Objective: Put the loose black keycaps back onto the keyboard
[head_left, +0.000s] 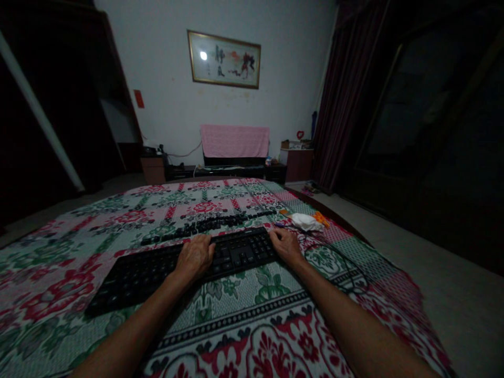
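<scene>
A black keyboard [240, 251] lies at a slant on the flowered bedspread. My left hand [196, 255] rests across its middle, fingers bent together at the far edge and fingertips partly hidden. At the right end, my right hand [286, 245] is closed on the keyboard's corner, thumb and fingers close together. Just beyond the keyboard, a row of loose black keycaps [212, 224] is spread over the cloth. The room is dim, so single keys are hard to make out.
Crumpled white tissue [305, 221] and an orange item [321, 219] lie beyond my right hand. A black cable [346, 262] loops to the right. The bedspread [236, 336] ends at the bed's right edge. A pink cloth [235, 140] drapes over a screen by the far wall.
</scene>
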Action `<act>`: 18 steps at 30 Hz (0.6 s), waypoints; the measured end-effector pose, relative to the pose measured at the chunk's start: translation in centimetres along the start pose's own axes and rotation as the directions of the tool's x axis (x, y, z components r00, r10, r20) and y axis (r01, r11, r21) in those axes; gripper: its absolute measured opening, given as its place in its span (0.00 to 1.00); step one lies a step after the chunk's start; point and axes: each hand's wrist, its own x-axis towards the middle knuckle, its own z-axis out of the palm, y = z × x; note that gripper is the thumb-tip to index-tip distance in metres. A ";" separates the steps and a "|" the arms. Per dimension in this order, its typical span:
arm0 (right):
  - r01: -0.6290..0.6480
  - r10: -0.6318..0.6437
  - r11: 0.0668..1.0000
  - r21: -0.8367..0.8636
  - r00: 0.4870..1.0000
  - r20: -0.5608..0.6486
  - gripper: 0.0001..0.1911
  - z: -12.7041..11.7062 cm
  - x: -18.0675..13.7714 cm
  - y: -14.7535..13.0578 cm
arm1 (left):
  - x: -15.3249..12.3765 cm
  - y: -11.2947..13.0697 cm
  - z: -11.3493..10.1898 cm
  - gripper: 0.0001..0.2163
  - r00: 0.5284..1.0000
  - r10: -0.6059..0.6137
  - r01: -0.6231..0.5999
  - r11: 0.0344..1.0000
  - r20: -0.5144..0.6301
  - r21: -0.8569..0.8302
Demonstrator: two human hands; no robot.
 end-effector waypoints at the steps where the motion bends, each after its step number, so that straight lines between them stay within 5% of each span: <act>1: 0.013 -0.012 1.000 0.009 0.999 -0.030 0.13 0.0 0.1 -0.1 | 0.0 0.0 0.0 0.13 1.000 0.002 -0.002 1.000 -0.004 -0.001; 5: 0.152 -0.147 0.988 0.034 0.980 -0.133 0.14 0.5 1.7 -1.5 | 0.0 0.0 0.3 0.13 1.000 0.002 -0.002 1.000 -0.020 0.010; 12: 0.250 -0.230 0.967 -0.055 0.944 0.238 0.15 4.3 6.5 -3.5 | -0.2 0.3 -0.2 0.13 1.000 -0.025 0.025 1.000 0.010 0.008; 18: 0.186 -0.150 0.980 -0.076 0.930 0.336 0.16 7.3 8.4 -2.5 | -0.2 0.5 -0.4 0.13 1.000 -0.021 0.021 1.000 0.014 0.005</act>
